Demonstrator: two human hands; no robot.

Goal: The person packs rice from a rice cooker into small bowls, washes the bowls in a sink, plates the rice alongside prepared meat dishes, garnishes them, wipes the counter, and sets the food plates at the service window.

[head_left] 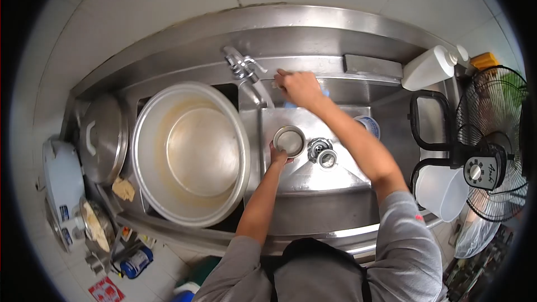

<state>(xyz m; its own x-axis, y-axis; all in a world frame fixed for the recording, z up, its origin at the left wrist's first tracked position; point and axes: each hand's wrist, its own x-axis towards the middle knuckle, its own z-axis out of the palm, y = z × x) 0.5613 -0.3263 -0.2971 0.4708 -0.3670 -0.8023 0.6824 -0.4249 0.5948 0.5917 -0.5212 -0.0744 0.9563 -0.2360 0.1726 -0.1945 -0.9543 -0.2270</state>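
Steadily, I had the left hand (281, 155) pinching a round, shiny metal cup (289, 141), smooth steel sink (291, 176) beneath its fingers; the right hand's (301, 88) fingers curled near the chrome tap (246, 72), their hold unclear.

Right hand (301, 88) forward — left hand (279, 155) curled

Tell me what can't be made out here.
All in the head view:
- Pale blue item: mostly hidden behind the right hand.
- Round blue-and-white tub: partly covered by the right forearm.
- Underside of round silver cup: faces away, over left hand.
- Black fan dial markings: too small.
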